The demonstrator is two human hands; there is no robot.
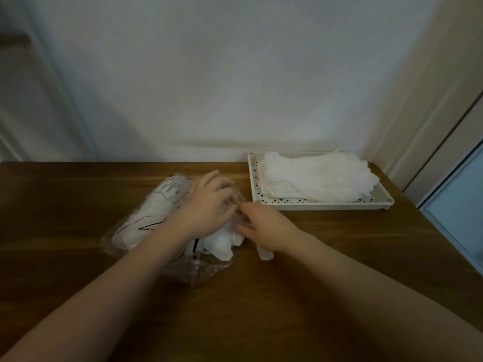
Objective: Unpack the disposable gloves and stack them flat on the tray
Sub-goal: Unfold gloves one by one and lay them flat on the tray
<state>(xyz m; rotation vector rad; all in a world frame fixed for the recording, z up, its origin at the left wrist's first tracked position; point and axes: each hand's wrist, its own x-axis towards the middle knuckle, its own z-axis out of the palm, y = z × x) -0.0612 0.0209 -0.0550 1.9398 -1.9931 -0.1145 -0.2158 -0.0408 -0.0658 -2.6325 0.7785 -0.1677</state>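
A clear plastic bag (146, 218) with black print lies on the wooden table, with white disposable gloves (222, 244) bunched inside and spilling out at its open right end. My left hand (206, 205) rests on top of the bag, fingers curled and pinching thin plastic. Touching it from the right, my right hand (264, 226) pinches a glove at the bag's mouth. A cream tray (324, 203) sits at the back right. It holds a flat stack of white gloves (318, 176).
The brown wooden table (78, 257) meets a white wall behind. Its right edge runs close past the tray, with a pale blue surface (460, 210) and a door frame beyond it. A strip of glove (264, 253) lies under my right wrist.
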